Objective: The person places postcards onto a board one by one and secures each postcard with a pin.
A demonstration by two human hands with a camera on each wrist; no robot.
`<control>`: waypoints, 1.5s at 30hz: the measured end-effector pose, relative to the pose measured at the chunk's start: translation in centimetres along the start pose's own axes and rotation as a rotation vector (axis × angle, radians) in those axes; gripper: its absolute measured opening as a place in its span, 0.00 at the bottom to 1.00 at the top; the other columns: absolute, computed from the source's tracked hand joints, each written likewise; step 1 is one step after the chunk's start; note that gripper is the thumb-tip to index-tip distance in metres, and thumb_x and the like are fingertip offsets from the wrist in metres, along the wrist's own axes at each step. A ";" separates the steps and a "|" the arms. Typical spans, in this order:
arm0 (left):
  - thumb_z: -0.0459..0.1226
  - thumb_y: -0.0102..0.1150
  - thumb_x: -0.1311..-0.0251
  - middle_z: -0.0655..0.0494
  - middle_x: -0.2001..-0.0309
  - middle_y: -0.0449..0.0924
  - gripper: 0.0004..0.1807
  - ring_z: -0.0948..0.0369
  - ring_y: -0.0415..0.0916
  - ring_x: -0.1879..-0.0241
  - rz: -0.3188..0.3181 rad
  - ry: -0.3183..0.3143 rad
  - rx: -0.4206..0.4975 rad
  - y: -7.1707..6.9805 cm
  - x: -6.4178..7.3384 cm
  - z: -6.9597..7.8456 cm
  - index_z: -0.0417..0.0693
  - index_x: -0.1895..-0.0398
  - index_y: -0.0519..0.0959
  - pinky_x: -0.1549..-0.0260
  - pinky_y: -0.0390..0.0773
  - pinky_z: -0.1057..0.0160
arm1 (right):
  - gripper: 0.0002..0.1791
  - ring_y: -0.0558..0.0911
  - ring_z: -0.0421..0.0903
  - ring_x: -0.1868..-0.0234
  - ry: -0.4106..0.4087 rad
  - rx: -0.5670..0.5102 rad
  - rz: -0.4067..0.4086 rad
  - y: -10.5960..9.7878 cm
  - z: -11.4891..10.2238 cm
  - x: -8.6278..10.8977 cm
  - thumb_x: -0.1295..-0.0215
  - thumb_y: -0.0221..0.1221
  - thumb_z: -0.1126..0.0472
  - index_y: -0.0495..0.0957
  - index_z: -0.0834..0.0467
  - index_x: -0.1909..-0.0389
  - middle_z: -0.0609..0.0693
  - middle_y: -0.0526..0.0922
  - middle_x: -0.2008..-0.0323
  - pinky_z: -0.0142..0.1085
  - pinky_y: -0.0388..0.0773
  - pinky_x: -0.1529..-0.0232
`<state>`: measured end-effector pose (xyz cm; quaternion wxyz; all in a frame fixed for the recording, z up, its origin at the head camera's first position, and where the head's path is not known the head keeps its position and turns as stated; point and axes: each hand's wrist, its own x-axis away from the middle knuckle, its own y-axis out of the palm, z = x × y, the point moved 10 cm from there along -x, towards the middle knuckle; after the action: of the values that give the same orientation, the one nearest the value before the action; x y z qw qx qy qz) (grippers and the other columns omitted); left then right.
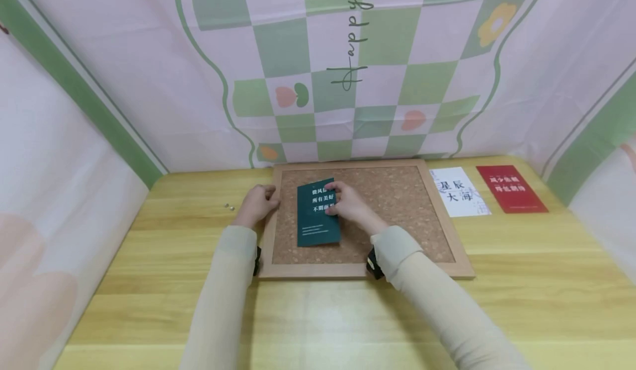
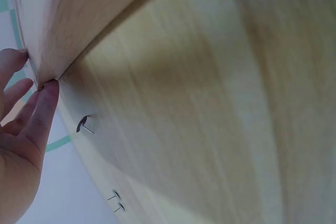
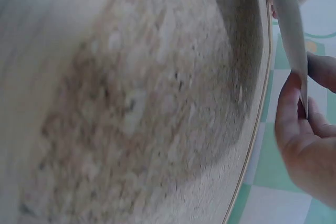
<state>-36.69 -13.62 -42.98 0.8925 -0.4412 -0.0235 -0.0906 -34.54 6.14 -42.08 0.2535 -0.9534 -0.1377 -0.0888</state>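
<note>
close to you, the green card lies over the left half of the cork board, right edge raised; held only there, it could swing crooked. loose pins beside the board may scatter if your left hand slips outward. that hand grips the board's left edge; your right hand, reaching inward, pinches the card between thumb and fingers.

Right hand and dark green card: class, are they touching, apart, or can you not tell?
Touching. The right wrist view shows it: the right hand pinches the edge of the dark green card, with no gap between them.
</note>
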 end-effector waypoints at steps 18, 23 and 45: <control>0.36 0.52 0.33 0.40 0.33 0.67 0.27 0.46 0.68 0.36 -0.007 -0.045 0.012 0.1 -0.1 -0.3 0.37 0.33 0.64 0.38 0.72 0.51 | 0.35 0.75 0.58 0.42 -0.047 0.086 0.016 2.2 -0.3 -0.1 0.45 0.64 0.72 0.63 0.66 0.35 0.65 0.73 0.42 0.48 0.73 0.40; 0.36 0.52 0.33 0.40 0.33 0.67 0.27 0.47 0.68 0.36 0.002 -0.069 0.007 0.1 -0.2 -0.6 0.37 0.33 0.65 0.37 0.71 0.52 | 0.35 0.74 0.58 0.40 -0.053 0.096 0.014 2.6 -0.5 -0.1 0.44 0.64 0.72 0.63 0.67 0.35 0.65 0.72 0.40 0.48 0.71 0.38; 0.36 0.52 0.33 0.40 0.34 0.67 0.26 0.46 0.68 0.35 0.009 -0.039 -0.008 0.2 -0.2 -0.6 0.37 0.34 0.66 0.37 0.70 0.51 | 0.36 0.74 0.56 0.43 -0.023 0.155 0.017 3.2 -0.3 -0.5 0.47 0.66 0.71 0.64 0.66 0.35 0.64 0.75 0.45 0.47 0.72 0.39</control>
<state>-36.89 -13.93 -43.56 0.8906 -0.4464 -0.0385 -0.0779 -34.07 3.17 -43.44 0.3258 -0.9329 -0.1390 -0.0650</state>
